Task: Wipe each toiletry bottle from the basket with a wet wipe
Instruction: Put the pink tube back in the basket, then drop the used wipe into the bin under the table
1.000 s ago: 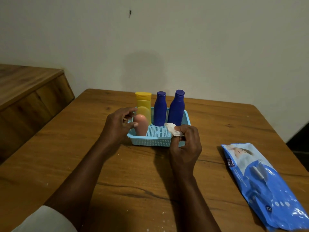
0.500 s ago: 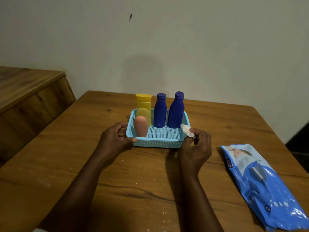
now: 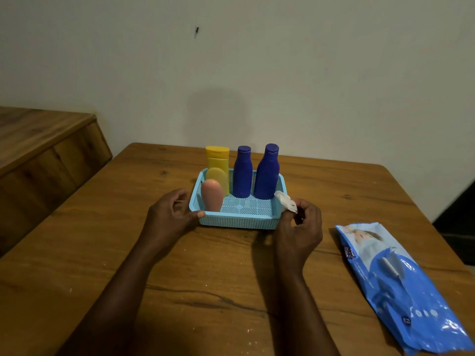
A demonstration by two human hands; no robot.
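Observation:
A light blue basket [image 3: 237, 220] stands on the wooden table with several bottles upright in it: a pink one [image 3: 212, 199] at the front left, a yellow one [image 3: 218, 167] behind it, and two dark blue ones [image 3: 242, 172] [image 3: 267, 172] at the back. My left hand [image 3: 171, 217] rests against the basket's front left corner, thumb on the rim. My right hand [image 3: 300, 231] is at the front right corner, pinching a small crumpled white wet wipe [image 3: 286, 203] between thumb and fingers.
A blue pack of wet wipes [image 3: 401, 283] lies on the table to the right, reaching the near right edge. A wooden cabinet [image 3: 43, 147] stands at the left beyond the table. A plain wall rises behind the table.
My left hand left the pink bottle and moved down to the basket's front left corner. My right hand moved right with the wipe, from over the basket front to its right corner.

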